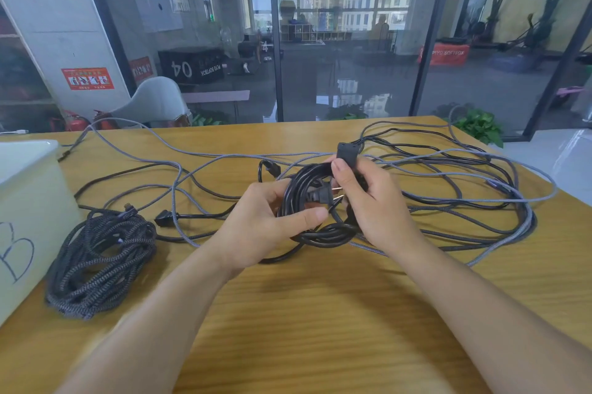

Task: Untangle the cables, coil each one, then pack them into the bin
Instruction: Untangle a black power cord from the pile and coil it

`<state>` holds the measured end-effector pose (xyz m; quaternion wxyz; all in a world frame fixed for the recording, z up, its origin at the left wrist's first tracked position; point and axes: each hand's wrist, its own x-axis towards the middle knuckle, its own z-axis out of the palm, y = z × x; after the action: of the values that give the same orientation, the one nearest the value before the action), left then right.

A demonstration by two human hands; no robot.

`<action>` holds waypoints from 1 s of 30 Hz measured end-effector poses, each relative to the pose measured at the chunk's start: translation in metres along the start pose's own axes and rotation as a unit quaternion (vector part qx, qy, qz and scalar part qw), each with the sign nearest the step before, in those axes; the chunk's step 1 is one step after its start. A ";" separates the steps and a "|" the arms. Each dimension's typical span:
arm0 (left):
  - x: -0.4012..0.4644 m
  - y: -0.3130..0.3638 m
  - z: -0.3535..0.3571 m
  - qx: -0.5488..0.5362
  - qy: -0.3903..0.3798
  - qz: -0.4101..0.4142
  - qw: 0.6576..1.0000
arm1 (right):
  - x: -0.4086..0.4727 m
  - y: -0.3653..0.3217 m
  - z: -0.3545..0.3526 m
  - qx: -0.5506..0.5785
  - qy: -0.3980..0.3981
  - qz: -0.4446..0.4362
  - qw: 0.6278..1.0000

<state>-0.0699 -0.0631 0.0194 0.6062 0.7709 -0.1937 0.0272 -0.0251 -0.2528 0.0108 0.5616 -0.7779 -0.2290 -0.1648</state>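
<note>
- While the black power cable point(315, 211) hangs as a coil just above the wooden table point(320, 313), both hands hold it: the left hand point(266, 223) curls round the coil's left side with the thumb laid across the loops, and the right hand point(368, 201) pinches the loops at the top right, beside the block-shaped connector point(347, 153).
- The two-pin plug point(323, 196) lies across the middle of the coil, its prongs pointing toward the right palm.
- The cable looks smooth-jacketed and springy, so I judge the loops will try to open if the grip loosens; it should be light but a little slick.
- The best hold is likely across all loops at once, not on the plug or connector, whose ends would let the coil unwind.
- The grey braided cables point(480, 201) lie loose and crossed over the table's far and right side; they seem limp, grippier and prone to snagging on one another.
- A dark braided bundle point(99, 262) rests already gathered at the left, just beside the white bin point(28, 201).
</note>
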 end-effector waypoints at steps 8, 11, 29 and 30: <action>0.000 0.003 0.006 -0.001 0.102 -0.028 0.994 | 0.004 0.004 0.002 0.027 -0.041 0.007 0.999; 0.002 0.001 0.006 0.109 0.155 -0.008 0.982 | 0.003 0.001 0.001 0.016 -0.031 0.000 0.999; 0.004 -0.004 0.007 0.190 0.255 0.067 0.946 | 0.000 0.003 0.004 0.031 -0.055 0.053 0.997; 0.004 -0.003 0.006 0.182 0.256 0.055 0.948 | -0.001 0.003 0.005 0.029 -0.057 0.057 0.996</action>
<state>-0.0665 -0.0695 0.0160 0.4824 0.8233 -0.0660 0.2916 -0.0242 -0.2494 0.0061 0.5781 -0.7814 -0.2207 -0.0810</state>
